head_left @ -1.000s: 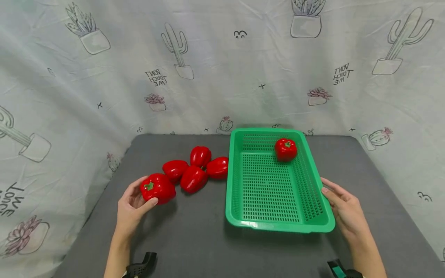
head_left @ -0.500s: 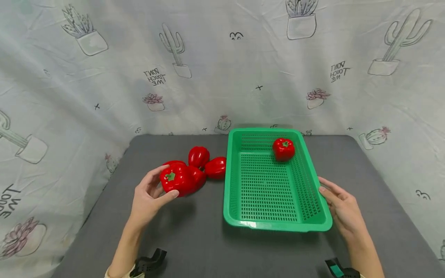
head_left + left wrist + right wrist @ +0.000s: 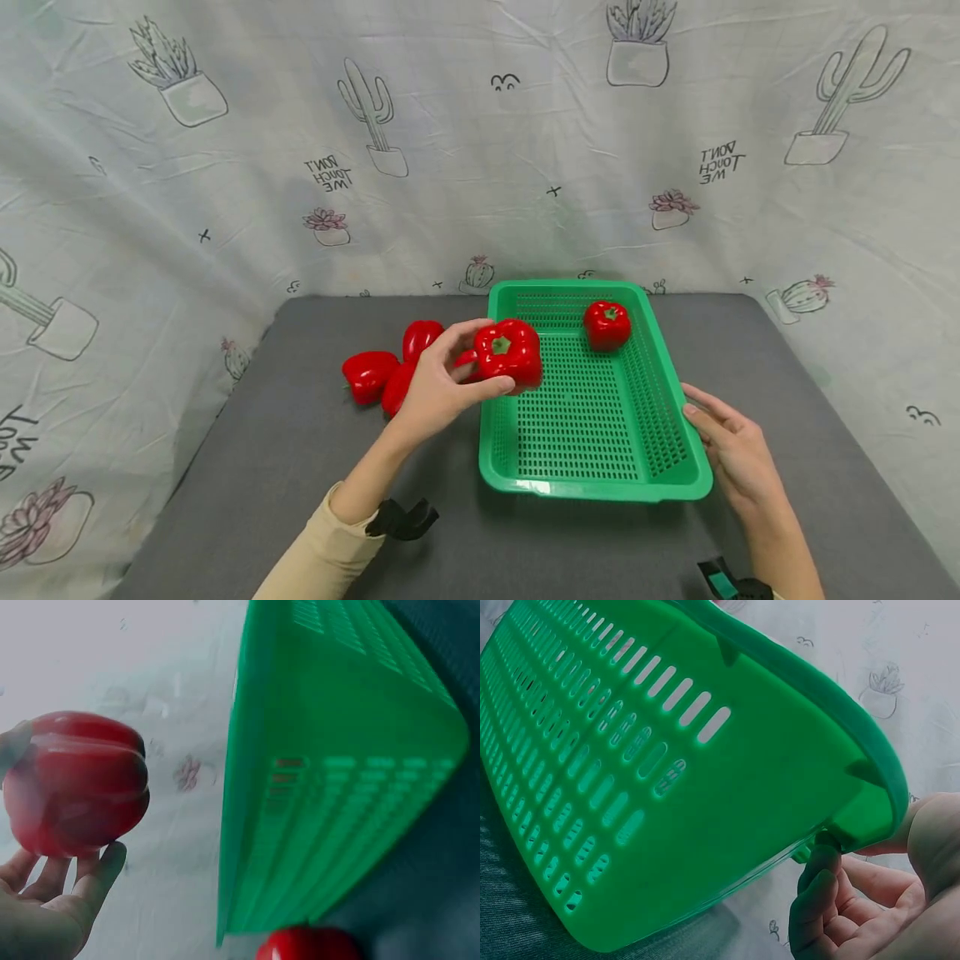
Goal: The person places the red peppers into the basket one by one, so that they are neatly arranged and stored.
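My left hand (image 3: 431, 392) grips a red bell pepper (image 3: 517, 354), thumb in front and fingers behind. It is held up above the left rim of a green perforated basket (image 3: 577, 425). In the left wrist view, the held pepper (image 3: 79, 784) is apart from the basket wall (image 3: 345, 712). My right hand (image 3: 742, 458) holds the basket's right rim; the right wrist view shows its fingers (image 3: 817, 900) curled at the rim's underside. Another red bell pepper (image 3: 607, 327) sits inside, at the far right corner.
Left of the basket, several red bell peppers (image 3: 370, 375) lie grouped on the grey tabletop (image 3: 300, 467); my left hand partly covers them. A white curtain (image 3: 450, 167) with cactus drawings hangs behind and along both sides of the table.
My left hand has carried its bell pepper rightward, past the grouped peppers, to above the basket's left rim. My right hand keeps hold of the basket, which stays in place.
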### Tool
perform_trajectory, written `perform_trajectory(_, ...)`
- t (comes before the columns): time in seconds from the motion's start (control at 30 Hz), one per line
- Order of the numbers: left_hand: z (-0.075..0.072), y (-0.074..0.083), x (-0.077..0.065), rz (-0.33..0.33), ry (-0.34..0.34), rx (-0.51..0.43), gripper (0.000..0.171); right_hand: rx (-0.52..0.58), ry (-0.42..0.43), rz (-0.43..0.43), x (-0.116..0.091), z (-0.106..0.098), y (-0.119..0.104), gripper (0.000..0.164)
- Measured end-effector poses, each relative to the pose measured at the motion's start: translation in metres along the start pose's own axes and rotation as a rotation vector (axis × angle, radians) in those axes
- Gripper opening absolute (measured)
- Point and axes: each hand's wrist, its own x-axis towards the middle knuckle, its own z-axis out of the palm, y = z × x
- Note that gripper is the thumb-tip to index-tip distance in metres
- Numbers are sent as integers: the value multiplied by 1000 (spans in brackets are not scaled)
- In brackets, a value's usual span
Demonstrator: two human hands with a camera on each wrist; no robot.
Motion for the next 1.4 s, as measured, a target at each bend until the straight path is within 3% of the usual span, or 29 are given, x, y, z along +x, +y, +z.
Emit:
perform_trajectory(0.2, 17, -17, 32, 18, -41, 46, 63, -5, -3, 2, -1, 0, 2, 48)
perform_trajectory(0.4, 37, -11, 55, 15, -116, 63, 59, 15, -12, 3, -2, 3, 5, 47)
perform_trajectory(0.57, 60, -9, 77, -37, -208, 57, 56, -13, 16, -6, -2, 2, 3, 45)
perform_trajectory(0.73, 83, -13, 103, -88, -250, 27, 58, -48, 31, 1, -1, 0, 1, 47)
perform_trajectory(0.93, 99, -35, 131, -177, -250, -27, 57, -59, 37, 1, 0, -1, -1, 50)
perform_trajectory(1.1, 106, -58, 139, -250, -241, -25, 57, -52, 36, 1, 0, -1, -1, 51)
perform_trajectory(1.4, 104, -91, 133, -290, -197, 5, 56, -56, 38, 6, -1, 1, -3, 51)
